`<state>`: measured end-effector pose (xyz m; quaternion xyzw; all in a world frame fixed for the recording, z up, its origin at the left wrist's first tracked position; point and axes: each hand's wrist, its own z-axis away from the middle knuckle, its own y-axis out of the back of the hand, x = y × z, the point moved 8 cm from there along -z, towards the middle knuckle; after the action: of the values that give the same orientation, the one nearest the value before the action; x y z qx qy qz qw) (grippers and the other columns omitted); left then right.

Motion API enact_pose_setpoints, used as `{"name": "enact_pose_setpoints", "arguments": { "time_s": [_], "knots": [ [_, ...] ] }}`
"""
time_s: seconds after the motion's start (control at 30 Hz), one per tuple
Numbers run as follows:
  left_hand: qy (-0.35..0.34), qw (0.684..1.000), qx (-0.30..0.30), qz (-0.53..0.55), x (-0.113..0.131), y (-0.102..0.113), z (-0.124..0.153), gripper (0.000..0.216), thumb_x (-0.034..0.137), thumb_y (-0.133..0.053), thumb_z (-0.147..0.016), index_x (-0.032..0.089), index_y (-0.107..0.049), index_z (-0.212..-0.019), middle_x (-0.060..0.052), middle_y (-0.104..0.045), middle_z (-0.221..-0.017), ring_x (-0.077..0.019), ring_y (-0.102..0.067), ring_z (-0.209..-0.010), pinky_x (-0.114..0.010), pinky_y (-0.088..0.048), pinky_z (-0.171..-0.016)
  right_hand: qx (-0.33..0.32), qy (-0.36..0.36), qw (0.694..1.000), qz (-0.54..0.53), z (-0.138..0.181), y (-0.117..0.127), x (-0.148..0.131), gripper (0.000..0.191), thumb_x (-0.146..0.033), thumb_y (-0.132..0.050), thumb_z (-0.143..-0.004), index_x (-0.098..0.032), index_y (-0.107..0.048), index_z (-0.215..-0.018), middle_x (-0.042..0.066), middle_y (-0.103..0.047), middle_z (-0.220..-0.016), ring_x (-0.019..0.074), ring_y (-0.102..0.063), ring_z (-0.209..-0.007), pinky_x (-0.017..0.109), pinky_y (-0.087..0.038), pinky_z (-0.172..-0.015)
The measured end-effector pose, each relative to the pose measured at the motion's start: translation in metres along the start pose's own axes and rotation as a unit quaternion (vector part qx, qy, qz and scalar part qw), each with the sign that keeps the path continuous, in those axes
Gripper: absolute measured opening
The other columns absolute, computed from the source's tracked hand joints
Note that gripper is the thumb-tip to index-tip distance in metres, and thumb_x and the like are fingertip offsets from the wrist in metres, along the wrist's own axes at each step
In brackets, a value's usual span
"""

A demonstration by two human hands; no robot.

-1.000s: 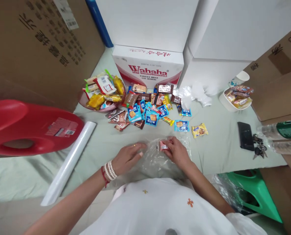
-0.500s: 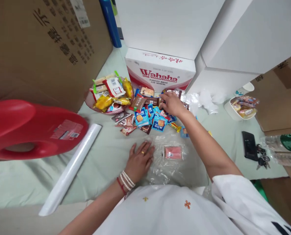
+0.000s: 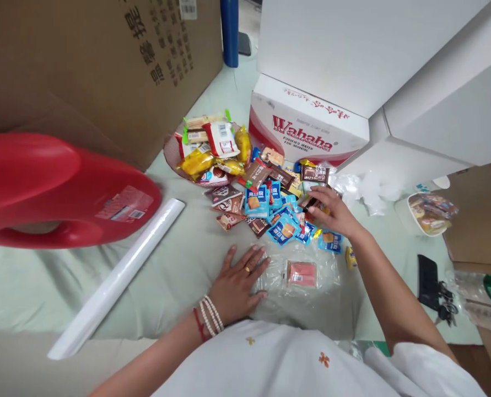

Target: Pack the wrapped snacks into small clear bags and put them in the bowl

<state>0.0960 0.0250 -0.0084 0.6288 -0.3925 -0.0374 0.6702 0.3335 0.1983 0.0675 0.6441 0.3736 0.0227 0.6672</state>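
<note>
My left hand (image 3: 239, 286) lies flat on the green cloth, fingers spread and holding nothing. Beside its fingertips is a clear plastic bag (image 3: 272, 281) with a pink packet (image 3: 302, 274) lying on it. Over the right side of a pile of wrapped snacks hovers my right hand (image 3: 334, 212), its thumb and fingers apart near a dark wrapper. In the pile are blue snack packets (image 3: 284, 229), brown packets (image 3: 255, 175) and a chocolate-coloured packet (image 3: 315, 174). A pink basket (image 3: 171, 157) to the left holds yellow-wrapped snacks (image 3: 196, 163) and a white-and-red packet (image 3: 222, 139).
A white Wahaha box (image 3: 307, 129) stands behind the pile. On the left are a red jug (image 3: 71, 193), a white roll (image 3: 117, 281) and a large carton (image 3: 84, 71). To the right sit a white tub (image 3: 406, 215), crumpled plastic (image 3: 369, 187), a black phone-like object (image 3: 427, 281) and keys (image 3: 447, 309).
The view has shifted, so most things sit farther right. My right hand has come back from the rear of the pile to its right side. My left hand stays on the cloth, thumb farther out.
</note>
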Motion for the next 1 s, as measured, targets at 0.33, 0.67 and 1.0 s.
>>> {"name": "enact_pose_setpoints", "arguments": {
  "time_s": [0.33, 0.67, 1.0],
  "knots": [
    [0.006, 1.000, -0.016, -0.005, 0.000, -0.002, 0.000, 0.078, 0.067, -0.061, -0.090, 0.030, -0.044, -0.156, -0.008, -0.043, -0.164, -0.0284, -0.037, -0.153, -0.054, 0.008, -0.130, -0.009, 0.035, 0.988, 0.151, -0.016, -0.031, -0.012, 0.038, -0.030, -0.057, -0.099, -0.026, -0.068, -0.135, 0.009, -0.046, -0.162, 0.0384, -0.031, -0.151, 0.064, -0.030, -0.120],
    [0.008, 1.000, -0.004, 0.007, -0.008, 0.009, 0.005, 0.078, 0.037, -0.056, -0.092, 0.020, -0.028, -0.163, -0.015, -0.038, -0.166, -0.0282, -0.038, -0.152, -0.054, -0.008, -0.130, 0.062, -0.094, 0.990, -0.080, 0.069, 0.021, -0.046, 0.029, -0.042, -0.049, -0.104, -0.029, -0.074, -0.114, 0.008, -0.075, -0.108, 0.0265, -0.070, -0.104, 0.046, -0.056, -0.096],
    [-0.127, 0.989, -0.064, 0.033, 0.007, 0.011, 0.020, 0.095, 0.006, -0.050, -0.066, 0.033, -0.042, -0.156, -0.004, -0.057, -0.154, -0.0274, -0.032, -0.156, -0.065, 0.005, -0.127, -0.110, -0.109, 0.982, -0.105, 0.248, -0.049, -0.112, 0.068, -0.041, -0.075, -0.089, -0.037, -0.050, -0.152, 0.013, -0.051, -0.155, 0.0345, -0.048, -0.143, 0.057, -0.048, -0.112]
  ]
}}
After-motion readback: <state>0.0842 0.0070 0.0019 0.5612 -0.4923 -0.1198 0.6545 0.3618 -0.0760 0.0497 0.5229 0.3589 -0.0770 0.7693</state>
